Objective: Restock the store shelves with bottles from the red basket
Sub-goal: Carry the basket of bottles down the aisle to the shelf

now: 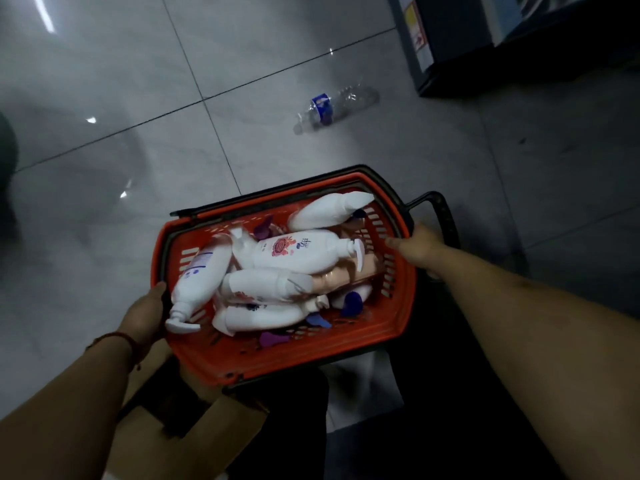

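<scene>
A red basket (401, 306) with black handles hangs above the floor, tilted. It holds several white pump bottles, the topmost one (294, 252) bearing a red flower label, plus a peach bottle and purple caps. My left hand (145, 313) grips the basket's left rim, thumb on top and fingers underneath. My right hand (417, 249) grips the right rim, thumb inside the basket wall, next to the raised black handle (446, 220).
A clear plastic water bottle (334, 107) with a blue label lies on the grey tiled floor ahead. A dark shelf base (450, 46) stands at the top right. A brown cardboard box (194, 434) sits below the basket at my left.
</scene>
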`<state>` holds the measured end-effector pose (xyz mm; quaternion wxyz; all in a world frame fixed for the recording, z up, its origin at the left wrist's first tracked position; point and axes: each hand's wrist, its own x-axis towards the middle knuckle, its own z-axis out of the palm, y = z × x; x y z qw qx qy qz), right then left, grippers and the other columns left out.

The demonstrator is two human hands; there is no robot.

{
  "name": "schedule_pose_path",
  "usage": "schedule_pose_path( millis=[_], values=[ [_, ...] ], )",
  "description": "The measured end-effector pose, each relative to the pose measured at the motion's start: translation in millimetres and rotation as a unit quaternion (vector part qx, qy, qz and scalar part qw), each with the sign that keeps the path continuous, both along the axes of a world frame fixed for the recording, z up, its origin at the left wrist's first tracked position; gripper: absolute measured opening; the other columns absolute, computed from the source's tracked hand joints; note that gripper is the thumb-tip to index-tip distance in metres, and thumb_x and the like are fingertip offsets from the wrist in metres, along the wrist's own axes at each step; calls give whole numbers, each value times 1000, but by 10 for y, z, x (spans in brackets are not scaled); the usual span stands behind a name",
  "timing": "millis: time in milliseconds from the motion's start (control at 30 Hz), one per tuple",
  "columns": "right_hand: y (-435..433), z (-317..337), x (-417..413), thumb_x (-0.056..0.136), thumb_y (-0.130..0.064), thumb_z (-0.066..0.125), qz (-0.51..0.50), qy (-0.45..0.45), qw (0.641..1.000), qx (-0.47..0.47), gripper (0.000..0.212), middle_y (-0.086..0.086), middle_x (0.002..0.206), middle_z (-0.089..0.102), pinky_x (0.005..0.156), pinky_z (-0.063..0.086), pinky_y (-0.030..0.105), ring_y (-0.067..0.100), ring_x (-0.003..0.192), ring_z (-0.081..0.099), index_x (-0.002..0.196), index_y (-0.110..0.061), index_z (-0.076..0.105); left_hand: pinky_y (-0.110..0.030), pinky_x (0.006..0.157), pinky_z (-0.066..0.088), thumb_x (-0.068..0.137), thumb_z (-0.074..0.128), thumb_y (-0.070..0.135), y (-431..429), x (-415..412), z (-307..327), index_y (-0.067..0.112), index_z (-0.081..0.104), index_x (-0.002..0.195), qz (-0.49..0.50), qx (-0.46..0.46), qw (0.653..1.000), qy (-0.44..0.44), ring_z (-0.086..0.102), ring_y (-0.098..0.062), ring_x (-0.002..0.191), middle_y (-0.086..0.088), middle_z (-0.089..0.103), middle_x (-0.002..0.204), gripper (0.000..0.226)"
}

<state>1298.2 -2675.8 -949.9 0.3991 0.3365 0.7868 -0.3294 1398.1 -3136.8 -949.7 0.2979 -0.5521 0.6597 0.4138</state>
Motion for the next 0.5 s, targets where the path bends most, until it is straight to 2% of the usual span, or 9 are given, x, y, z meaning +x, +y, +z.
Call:
schedule_pose_path(
  millis=[133, 233, 333, 433, 500],
  values=[
    [351, 406, 161, 80, -33, 75, -47, -19, 999, -1, 45, 5, 114, 69, 91, 55, 42, 26, 99, 66, 120, -17, 62, -57, 98, 48, 75, 44, 76, -106, 17, -72, 12, 64, 118, -87, 0, 995, -57, 63, -39, 109, -18, 64, 123, 80],
    [730, 823, 307, 80, -22, 76, -74, -27, 997, 12, 34, 10, 108, 70, 89, 56, 40, 28, 97, 67, 113, -15, 68, -57, 96, 49, 89, 42, 69, 341, -260, 365, 8, 67, 100, -183, -6, 981, -56, 63, -41, 104, -26, 66, 115, 68],
    [1199, 1215, 419, 72, -16, 77, -111, -57, 992, 15, 35, 12, 102, 71, 84, 58, 40, 29, 89, 68, 106, -16, 68, -54, 90, 53, 98, 34, 59, 1021, -664, 999, 12, 66, 83, -274, -25, 959, -70, 65, -41, 94, -27, 69, 101, 59],
    [1745, 1617, 500, 73, -21, 75, -144, -62, 988, 2, 34, 10, 102, 70, 84, 58, 38, 25, 86, 67, 106, -19, 68, -55, 90, 54, 95, 32, 66, 1594, -999, 1417, 15, 66, 88, -339, 0, 936, -91, 65, -40, 95, -22, 69, 104, 62],
    [2117, 1907, 542, 75, -26, 74, -178, -60, 982, -6, 41, 11, 113, 68, 89, 56, 39, 27, 94, 66, 115, -19, 67, -56, 90, 54, 93, 32, 68, 2014, -1244, 1655, 14, 66, 95, -361, 17, 928, -94, 66, -39, 95, -19, 70, 102, 64]
  ],
)
